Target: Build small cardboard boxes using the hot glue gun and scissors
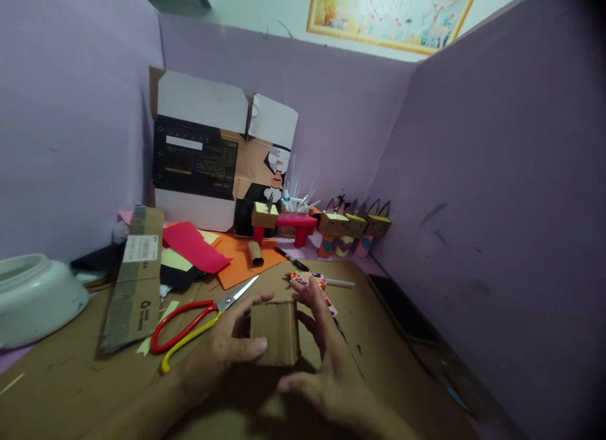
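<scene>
A small folded cardboard box is between my two hands. My left hand grips its left side, the thumb on the near face and the fingers behind. My right hand is open at the box's right, with its fingers spread and curved around that side; whether a fingertip touches the box I cannot tell. Left of the box lie scissors with red and yellow handles, blades apart. Beyond the box are patterned pens or pencils and a black marker.
At left are a white ceramic pot and a cardboard strip. Coloured paper and a short cardboard tube lie farther back. Several cat-eared cardboard figures stand at back right. A dark phone-like slab lies by the right wall.
</scene>
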